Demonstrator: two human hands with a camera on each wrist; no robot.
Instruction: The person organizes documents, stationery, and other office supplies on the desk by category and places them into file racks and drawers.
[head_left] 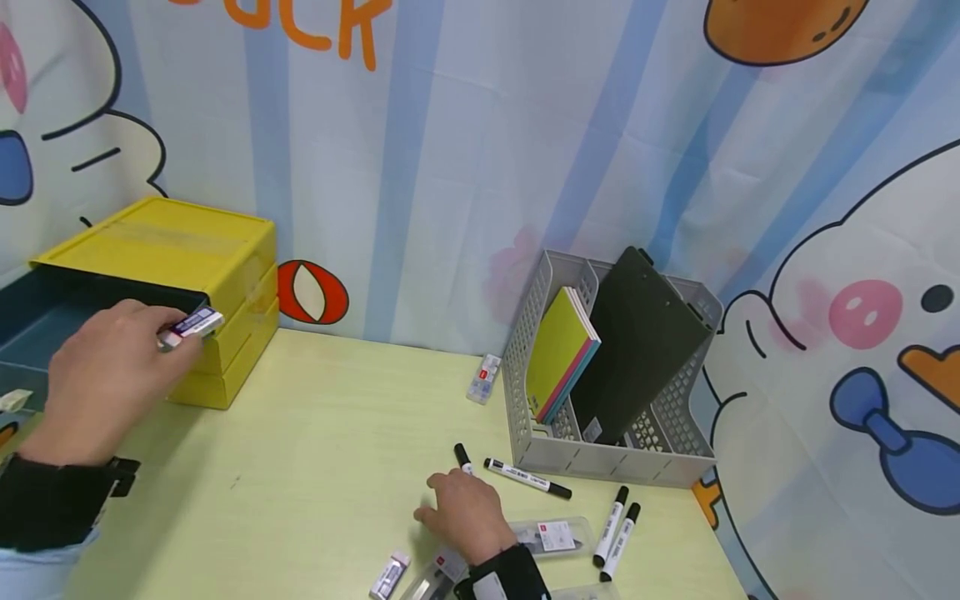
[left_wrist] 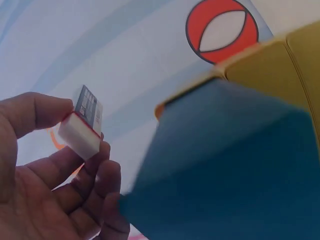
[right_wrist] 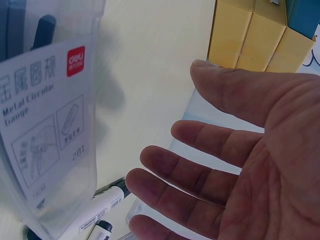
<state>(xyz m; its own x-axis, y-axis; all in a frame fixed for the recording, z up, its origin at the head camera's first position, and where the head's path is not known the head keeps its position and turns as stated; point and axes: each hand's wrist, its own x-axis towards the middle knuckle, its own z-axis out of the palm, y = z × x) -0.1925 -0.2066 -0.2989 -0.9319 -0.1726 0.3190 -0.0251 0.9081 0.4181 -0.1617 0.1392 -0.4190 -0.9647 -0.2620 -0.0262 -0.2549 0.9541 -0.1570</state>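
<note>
Pale-yellow bench (head_left: 322, 442) filled foreground. Yellow drawer unit (head_left: 161, 233) stood left, top drawer (head_left: 33, 315) pulled out. Grey rack (head_left: 615, 462) at right held notebooks (head_left: 555, 358), dark clipboard (head_left: 637, 350). Left hand (head_left: 116, 375) hung beside drawer; right hand (head_left: 467, 512) hovered over bench, grip released, fingers apart, near clear case (head_left: 555, 537). Markers (head_left: 527, 478) lay near rack. Eraser (head_left: 193, 325) sat pinched in left grip, between thumb and fingers, by drawer unit.

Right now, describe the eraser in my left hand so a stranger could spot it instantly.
Start at the yellow drawer unit on the head view's left, its top drawer open. By that drawer, the left hand pinches a small sleeved white eraser. The second eraser lies on the table; this one is held up.
</note>
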